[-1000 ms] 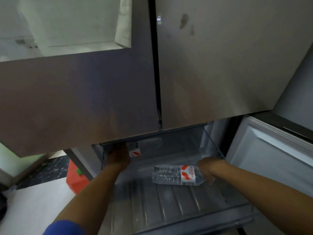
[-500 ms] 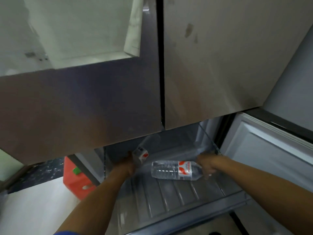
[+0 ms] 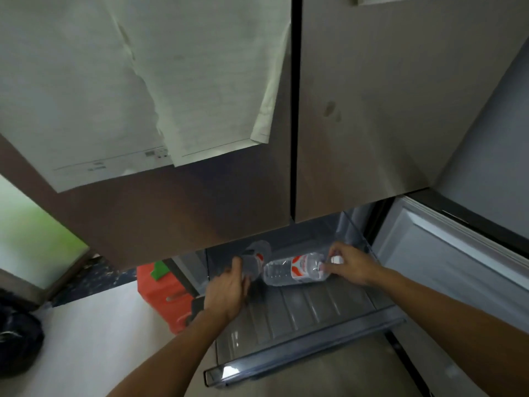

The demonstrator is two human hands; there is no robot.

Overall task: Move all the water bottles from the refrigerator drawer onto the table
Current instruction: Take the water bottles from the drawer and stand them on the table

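Observation:
The refrigerator drawer (image 3: 309, 333) is pulled out, grey and ribbed inside. A clear water bottle with a red-and-white label (image 3: 292, 272) is held on its side above the drawer floor; my right hand (image 3: 347, 266) grips its neck end at the white cap. My left hand (image 3: 229, 293) is closed around a second clear bottle (image 3: 256, 257), which tilts up and away toward the back of the drawer, its far end blurred. The two bottles nearly touch at the drawer's back left.
The closed upper fridge doors (image 3: 357, 124) hang just above the bottles, with paper sheets (image 3: 171, 96) taped to the left one. An open white door panel (image 3: 446, 253) stands right of the drawer. A red container (image 3: 163, 293) sits on the floor to the left.
Both hands have risen and come toward me with their bottles. The left bottle has come out from under the door; the right one has lifted off the drawer floor.

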